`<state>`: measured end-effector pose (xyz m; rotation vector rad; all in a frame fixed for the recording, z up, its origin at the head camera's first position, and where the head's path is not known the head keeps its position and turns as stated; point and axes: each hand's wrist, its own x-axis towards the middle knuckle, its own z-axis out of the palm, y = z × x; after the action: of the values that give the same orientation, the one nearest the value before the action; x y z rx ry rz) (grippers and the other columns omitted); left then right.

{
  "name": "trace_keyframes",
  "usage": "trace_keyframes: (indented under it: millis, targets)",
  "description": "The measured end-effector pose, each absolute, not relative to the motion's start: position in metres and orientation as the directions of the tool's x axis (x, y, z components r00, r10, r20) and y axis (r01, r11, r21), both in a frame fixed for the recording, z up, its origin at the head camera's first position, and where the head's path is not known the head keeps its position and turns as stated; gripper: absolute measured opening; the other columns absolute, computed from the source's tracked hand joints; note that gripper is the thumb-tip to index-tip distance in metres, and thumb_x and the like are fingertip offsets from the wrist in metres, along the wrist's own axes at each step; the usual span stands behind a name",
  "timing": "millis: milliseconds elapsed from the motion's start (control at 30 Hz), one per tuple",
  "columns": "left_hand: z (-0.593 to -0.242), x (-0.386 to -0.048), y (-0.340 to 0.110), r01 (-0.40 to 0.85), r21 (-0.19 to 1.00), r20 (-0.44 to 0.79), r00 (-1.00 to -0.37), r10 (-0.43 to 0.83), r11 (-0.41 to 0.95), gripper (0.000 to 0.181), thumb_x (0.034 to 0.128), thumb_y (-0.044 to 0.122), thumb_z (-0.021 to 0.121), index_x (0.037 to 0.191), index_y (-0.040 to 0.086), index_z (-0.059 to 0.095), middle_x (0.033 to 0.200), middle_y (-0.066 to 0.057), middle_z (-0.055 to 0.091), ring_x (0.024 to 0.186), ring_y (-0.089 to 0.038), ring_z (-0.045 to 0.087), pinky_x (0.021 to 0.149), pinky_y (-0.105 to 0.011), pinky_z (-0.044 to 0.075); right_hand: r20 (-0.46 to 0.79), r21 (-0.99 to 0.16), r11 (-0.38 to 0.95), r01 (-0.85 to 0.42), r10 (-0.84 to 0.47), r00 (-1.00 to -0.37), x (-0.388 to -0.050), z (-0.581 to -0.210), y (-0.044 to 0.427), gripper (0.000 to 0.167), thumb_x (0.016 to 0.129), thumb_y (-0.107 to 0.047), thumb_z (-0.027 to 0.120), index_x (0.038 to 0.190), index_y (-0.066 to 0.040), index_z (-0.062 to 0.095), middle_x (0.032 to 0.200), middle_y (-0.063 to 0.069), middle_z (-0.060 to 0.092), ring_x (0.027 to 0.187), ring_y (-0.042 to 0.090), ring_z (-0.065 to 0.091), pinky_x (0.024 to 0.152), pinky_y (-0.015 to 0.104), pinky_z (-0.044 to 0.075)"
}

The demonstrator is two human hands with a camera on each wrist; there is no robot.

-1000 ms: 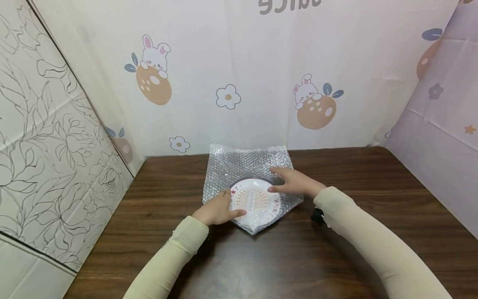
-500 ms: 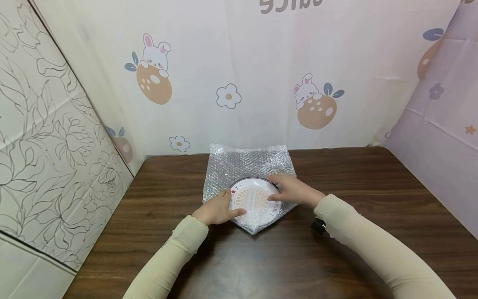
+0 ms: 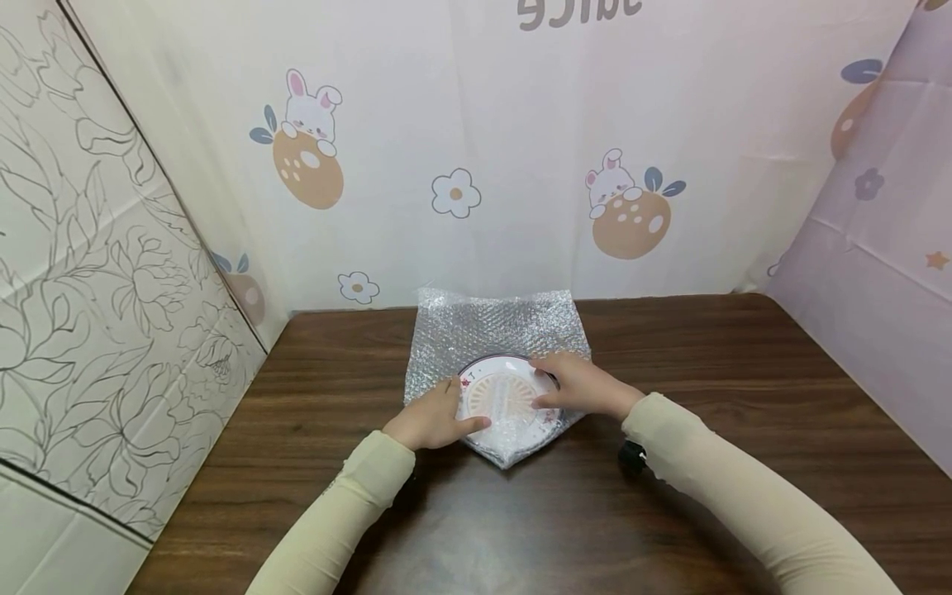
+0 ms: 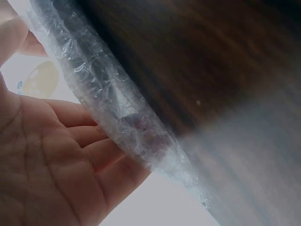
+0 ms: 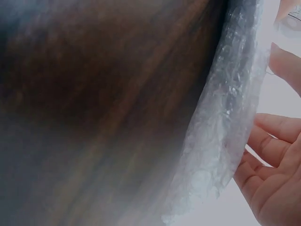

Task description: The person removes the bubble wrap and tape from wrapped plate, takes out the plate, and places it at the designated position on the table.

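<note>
A round plate (image 3: pixel 502 393) with a dark rim, red marks and a pale rayed centre lies on a sheet of bubble wrap (image 3: pixel 494 324). Clear wrap covers its near part and comes to a point in front. My left hand (image 3: pixel 430 416) rests at the plate's left side, thumb stretched over the top. On the opposite side, my right hand (image 3: pixel 583 386) touches the right edge, thumb and fingers spread. In both wrist views, relaxed fingers (image 4: pixel 113 169) meet the wrapped edge (image 5: pixel 221 117). The plate's underside is hidden.
A dark wooden table (image 3: pixel 521 529) carries everything. Behind it hangs a pale cloth (image 3: pixel 528 223) printed with rabbits and flowers. A flower-patterned panel (image 3: pixel 111 273) stands at the left.
My right hand has come slightly nearer and down along the plate's right edge, pressing the wrap's right corner inward. The left hand has stayed in place.
</note>
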<state>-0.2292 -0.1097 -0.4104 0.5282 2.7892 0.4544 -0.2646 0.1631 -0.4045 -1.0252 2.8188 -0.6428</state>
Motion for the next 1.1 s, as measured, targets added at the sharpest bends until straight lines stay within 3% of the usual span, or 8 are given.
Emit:
trace_keyframes:
  millis: [200,433,633,800,1100]
  targets:
    - [-0.413,-0.231,-0.112,0.313,0.368,-0.192,-0.896,0.401,0.876,0.1,0.0902,0.066,0.052,0.15,-0.01,0.027,0.154,-0.027,0.035,0.143,-0.038,0.036,0.116,-0.049,0.034,0.088,-0.381,0.707,-0.596,-0.614,-0.785,-0.262,-0.409,0.162,0.062,0.083,-0.033,0.078,0.129,0.004,0.061,0.112,0.012,0.07,0.099,0.024,0.062,0.084,0.04,0.051]
    - [-0.41,-0.232,-0.117,0.318,0.423,-0.184,-0.887,0.424,0.849,0.089,0.0958,0.062,0.045,0.15,-0.007,0.029,0.155,-0.025,0.033,0.146,-0.037,0.031,0.119,-0.048,0.029,0.061,-0.39,0.73,-0.562,-0.588,-0.806,-0.26,-0.409,0.162,0.061,0.083,-0.033,0.078,0.131,0.002,0.06,0.114,0.01,0.069,0.102,0.024,0.06,0.085,0.039,0.05]
    - [-0.405,-0.234,-0.123,0.341,0.449,-0.123,-0.892,0.436,0.826,0.073,0.1022,0.048,0.042,0.151,-0.005,0.029,0.157,-0.021,0.033,0.147,-0.036,0.03,0.121,-0.047,0.026,0.056,-0.398,0.716,-0.574,-0.605,-0.794,-0.261,-0.405,0.163,0.062,0.084,-0.031,0.077,0.131,0.004,0.059,0.114,0.012,0.069,0.095,0.021,0.06,0.08,0.035,0.049]
    - [-0.402,-0.234,-0.127,0.346,0.458,-0.09,-0.898,0.43,0.819,0.067,0.1009,0.035,0.052,0.151,-0.004,0.03,0.156,-0.021,0.035,0.145,-0.035,0.033,0.12,-0.047,0.028,0.042,-0.401,0.711,-0.578,-0.616,-0.787,-0.262,-0.401,0.164,0.064,0.085,-0.034,0.076,0.134,0.003,0.057,0.115,0.011,0.069,0.093,0.017,0.06,0.078,0.033,0.05]
    - [-0.408,-0.233,-0.125,0.378,0.413,-0.143,-0.872,0.469,0.828,0.079,0.0941,0.036,0.064,0.149,-0.009,0.029,0.156,-0.024,0.033,0.145,-0.036,0.034,0.119,-0.046,0.029,0.021,-0.412,0.718,-0.56,-0.607,-0.794,-0.26,-0.398,0.166,0.064,0.086,-0.036,0.075,0.136,0.0,0.056,0.116,0.011,0.065,0.093,0.018,0.058,0.077,0.033,0.049]
